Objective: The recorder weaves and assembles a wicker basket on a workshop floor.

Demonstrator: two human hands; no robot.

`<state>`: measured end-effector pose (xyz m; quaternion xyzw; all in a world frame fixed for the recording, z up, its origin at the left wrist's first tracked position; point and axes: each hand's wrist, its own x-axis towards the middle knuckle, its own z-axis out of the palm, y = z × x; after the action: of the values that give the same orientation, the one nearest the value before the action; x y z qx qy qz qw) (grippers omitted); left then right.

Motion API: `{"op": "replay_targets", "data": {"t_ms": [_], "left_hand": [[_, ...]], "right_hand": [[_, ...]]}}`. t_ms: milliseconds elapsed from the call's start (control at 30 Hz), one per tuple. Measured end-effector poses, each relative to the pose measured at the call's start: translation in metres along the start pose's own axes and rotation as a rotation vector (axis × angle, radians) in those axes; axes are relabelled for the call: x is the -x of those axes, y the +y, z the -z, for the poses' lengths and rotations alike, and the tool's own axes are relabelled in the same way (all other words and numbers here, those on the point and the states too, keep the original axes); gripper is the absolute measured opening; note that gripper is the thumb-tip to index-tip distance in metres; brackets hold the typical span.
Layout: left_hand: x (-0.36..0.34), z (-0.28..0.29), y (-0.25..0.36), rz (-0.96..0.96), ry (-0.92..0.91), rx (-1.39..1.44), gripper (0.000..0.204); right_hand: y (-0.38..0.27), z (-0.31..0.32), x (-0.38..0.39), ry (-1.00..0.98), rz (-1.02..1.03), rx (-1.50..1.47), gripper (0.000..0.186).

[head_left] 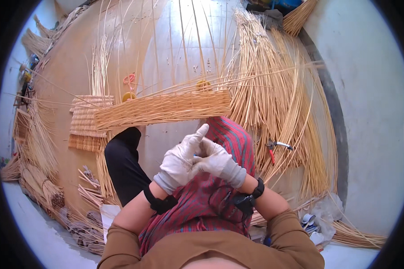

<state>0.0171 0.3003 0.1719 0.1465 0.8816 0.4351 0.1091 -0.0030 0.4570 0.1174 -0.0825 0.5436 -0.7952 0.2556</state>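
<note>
My left hand (178, 162) and my right hand (216, 160), both in white work gloves with grey cuffs, meet above my lap. Their fingers curl in toward each other and touch, while one left digit points up and away from me. Whatever may be between them is hidden, apart from a tiny speck of blue. Just beyond the hands, a long, narrow woven wicker panel (164, 110) spans my knees, its right end higher than its left. Long thin rods rise from its far edge. Neither hand touches the panel.
Bundles of loose rods (267, 85) cover the floor at right, with red-handled pruning shears (272, 151) on them. Woven pieces (86, 121) lie at left. Red-handled scissors (129, 80) rest beyond the panel. More rod bundles (40, 184) line the left wall; a plastic bag (327, 213) sits lower right.
</note>
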Motion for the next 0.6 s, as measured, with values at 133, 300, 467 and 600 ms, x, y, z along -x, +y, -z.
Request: {"op": "replay_targets", "data": {"t_ms": [133, 300, 467, 600], "left_hand": [[0.004, -0.035, -0.030, -0.134, 0.209, 0.072, 0.073], [-0.008, -0.055, -0.074, 0.249, 0.154, 0.642, 0.036], [-0.037, -0.072, -0.078, 0.459, 0.262, 1.047, 0.027], [-0.053, -0.078, -0.070, 0.478, 0.243, 1.157, 0.030]], "right_hand": [[-0.053, 0.035, 0.006, -0.085, -0.364, 0.419, 0.025], [-0.090, 0.082, -0.037, 0.238, 0.617, 1.335, 0.020], [-0.072, 0.108, -0.070, 0.297, 0.564, 1.563, 0.032], [-0.063, 0.110, -0.072, 0.288, 0.666, 1.646, 0.032]]}}
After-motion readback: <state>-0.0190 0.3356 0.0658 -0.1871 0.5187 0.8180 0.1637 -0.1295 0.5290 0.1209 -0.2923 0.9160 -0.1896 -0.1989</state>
